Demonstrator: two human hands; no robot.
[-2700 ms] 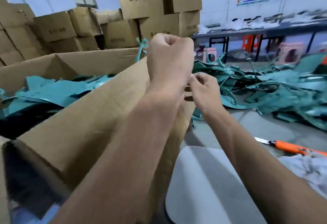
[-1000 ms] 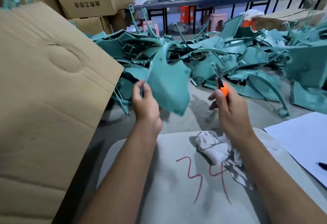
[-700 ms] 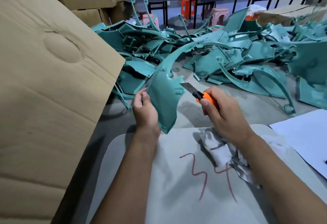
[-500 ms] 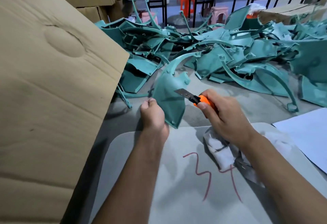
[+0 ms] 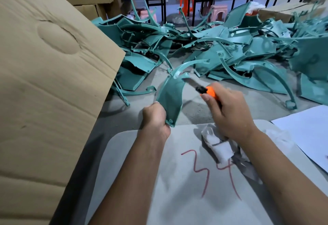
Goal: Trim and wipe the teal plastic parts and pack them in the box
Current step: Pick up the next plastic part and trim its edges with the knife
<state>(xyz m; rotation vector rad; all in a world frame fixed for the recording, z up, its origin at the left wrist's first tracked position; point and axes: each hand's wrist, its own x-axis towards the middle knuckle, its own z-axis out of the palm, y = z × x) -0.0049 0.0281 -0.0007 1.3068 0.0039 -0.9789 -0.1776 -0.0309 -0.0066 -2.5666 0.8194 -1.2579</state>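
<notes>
Left hand (image 5: pixel 156 116) grips teal part (image 5: pixel 171 98) low; right hand (image 5: pixel 229 112) grips knife (image 5: pixel 204 88), blade on top edge. Slip risk: blade could run down toward left fingers.

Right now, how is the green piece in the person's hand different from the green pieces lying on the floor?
The held teal part stands upright in the left hand, off the floor; the pile of teal parts lies tangled on the floor. The knife in the right hand has its blade at the held part's top edge; nothing touches the pile. Both are the same teal plastic.
</notes>
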